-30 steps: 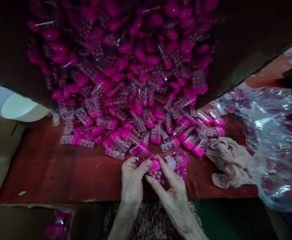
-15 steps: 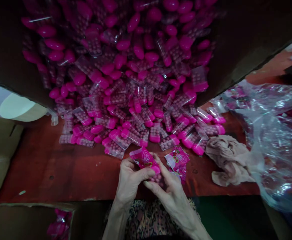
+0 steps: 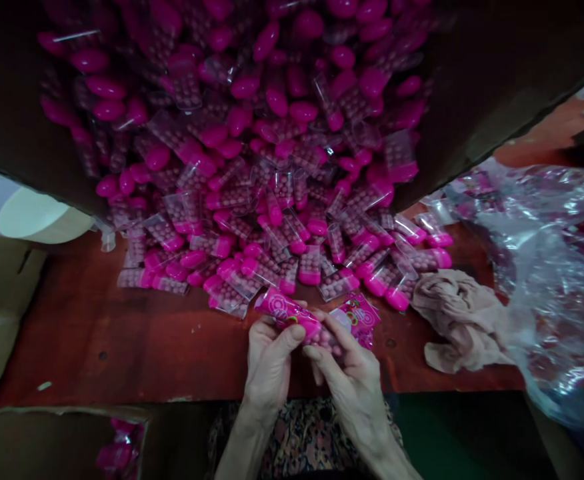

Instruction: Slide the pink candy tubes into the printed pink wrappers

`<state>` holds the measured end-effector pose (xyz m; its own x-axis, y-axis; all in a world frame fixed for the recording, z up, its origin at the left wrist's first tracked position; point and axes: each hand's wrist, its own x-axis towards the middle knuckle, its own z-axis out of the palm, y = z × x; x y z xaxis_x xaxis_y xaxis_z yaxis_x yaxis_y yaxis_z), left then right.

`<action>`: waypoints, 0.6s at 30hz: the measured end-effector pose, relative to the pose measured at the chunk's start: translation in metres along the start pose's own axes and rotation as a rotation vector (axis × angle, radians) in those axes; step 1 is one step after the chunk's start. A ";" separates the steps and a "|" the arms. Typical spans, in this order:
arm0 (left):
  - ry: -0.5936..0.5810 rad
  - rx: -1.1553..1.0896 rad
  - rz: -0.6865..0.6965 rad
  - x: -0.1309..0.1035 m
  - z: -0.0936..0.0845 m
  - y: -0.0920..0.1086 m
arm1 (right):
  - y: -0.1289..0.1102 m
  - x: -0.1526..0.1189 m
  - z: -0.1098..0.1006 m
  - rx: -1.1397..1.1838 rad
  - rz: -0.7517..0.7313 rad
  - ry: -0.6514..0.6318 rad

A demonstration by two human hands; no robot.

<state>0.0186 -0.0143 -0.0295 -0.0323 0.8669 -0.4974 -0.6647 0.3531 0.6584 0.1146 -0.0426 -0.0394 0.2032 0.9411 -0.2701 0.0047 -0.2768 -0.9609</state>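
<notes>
My left hand is closed on a printed pink plastic sleeve, thumb on top. My right hand grips a clear candy container filled with small pink balls. The container's pink cap end sits inside the sleeve's right end, and the two lie tilted in one line between my hands. Beside my right fingers, more printed sleeves lie on the red table. Just beyond my hands spreads a big heap of similar pink-capped containers.
A dark-walled box surrounds the back of the heap. On the right are a crumpled beige cloth and clear plastic bags. A white round tub stands at left. Below it, an open cardboard box contains pink pieces.
The sleeve and container have turned into line with each other, and the cap end has gone into the sleeve. My right hand has shifted slightly right and down.
</notes>
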 end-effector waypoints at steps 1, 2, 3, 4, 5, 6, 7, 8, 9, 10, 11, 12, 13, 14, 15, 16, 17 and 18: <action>-0.001 -0.009 -0.004 -0.001 0.000 -0.002 | 0.001 -0.001 -0.001 -0.046 -0.035 0.001; -0.015 -0.019 -0.012 -0.001 0.000 -0.004 | 0.001 -0.002 -0.001 -0.080 -0.061 0.011; -0.039 -0.026 -0.023 -0.002 0.000 -0.005 | 0.001 -0.002 -0.002 -0.103 -0.075 0.019; -0.071 -0.027 -0.040 -0.003 -0.001 -0.006 | 0.000 -0.002 -0.003 -0.119 -0.080 0.020; -0.102 -0.024 -0.056 -0.004 -0.002 -0.006 | -0.001 -0.003 -0.004 -0.129 -0.081 0.010; -0.123 -0.020 -0.062 -0.005 -0.003 -0.006 | -0.002 -0.002 -0.005 -0.142 -0.077 -0.014; -0.131 -0.016 -0.059 -0.006 -0.004 -0.004 | -0.004 -0.002 -0.006 -0.160 -0.077 -0.044; -0.125 -0.012 -0.048 -0.006 -0.005 -0.003 | -0.006 -0.002 -0.007 -0.187 -0.085 -0.074; -0.105 -0.006 -0.032 -0.006 -0.006 -0.001 | -0.008 -0.002 -0.008 -0.222 -0.102 -0.096; -0.075 0.003 -0.018 -0.006 -0.006 0.000 | -0.010 -0.002 -0.008 -0.263 -0.127 -0.110; -0.047 0.018 -0.012 -0.006 -0.007 0.002 | -0.011 -0.002 -0.008 -0.303 -0.154 -0.116; -0.026 0.037 -0.022 -0.006 -0.007 0.003 | -0.011 -0.002 -0.007 -0.336 -0.178 -0.116; -0.010 0.055 -0.040 -0.005 -0.006 0.004 | -0.011 -0.003 -0.006 -0.359 -0.199 -0.108; 0.004 0.068 -0.060 -0.005 -0.005 0.005 | -0.010 -0.004 -0.005 -0.372 -0.213 -0.094; 0.017 0.073 -0.078 -0.005 -0.004 0.006 | -0.008 -0.004 -0.004 -0.376 -0.220 -0.078; 0.030 0.072 -0.093 -0.004 -0.003 0.006 | -0.007 -0.005 -0.003 -0.371 -0.219 -0.062; 0.046 0.063 -0.100 -0.004 -0.002 0.006 | -0.005 -0.005 -0.002 -0.357 -0.208 -0.054; 0.062 0.052 -0.103 -0.004 -0.001 0.005 | -0.004 -0.005 -0.001 -0.329 -0.179 -0.065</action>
<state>0.0146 -0.0164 -0.0242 -0.0127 0.8023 -0.5968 -0.6277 0.4582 0.6293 0.1147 -0.0461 -0.0337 0.1082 0.9877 -0.1130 0.3510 -0.1443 -0.9252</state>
